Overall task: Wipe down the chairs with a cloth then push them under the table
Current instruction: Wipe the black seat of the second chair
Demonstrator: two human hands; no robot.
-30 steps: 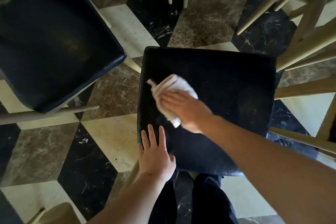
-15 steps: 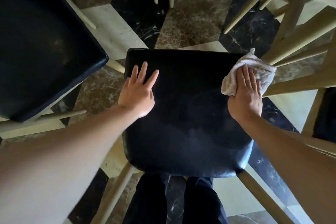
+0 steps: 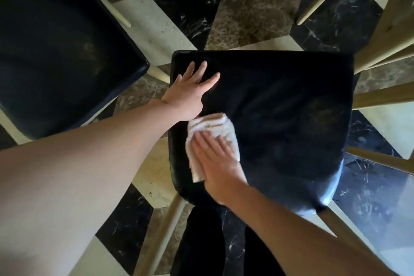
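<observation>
A chair with a black padded seat (image 3: pixel 286 119) and pale wooden legs stands right below me. My left hand (image 3: pixel 190 92) lies flat on the seat's far left part, fingers spread, holding nothing. My right hand (image 3: pixel 217 159) presses a crumpled white cloth (image 3: pixel 212 132) onto the near left part of the seat, just below the left hand. The palm covers part of the cloth.
A second black-seated chair (image 3: pixel 62 47) stands at the left, close to the first. Pale wooden legs and rails (image 3: pixel 385 27) crowd the right and top right. The floor (image 3: pixel 257 11) is black, brown and cream marble. My dark trouser legs (image 3: pixel 201 242) show below the seat.
My right hand has swept the cloth from the seat's far right corner to its near left side. The left hand has stayed flat on the far left of the seat.
</observation>
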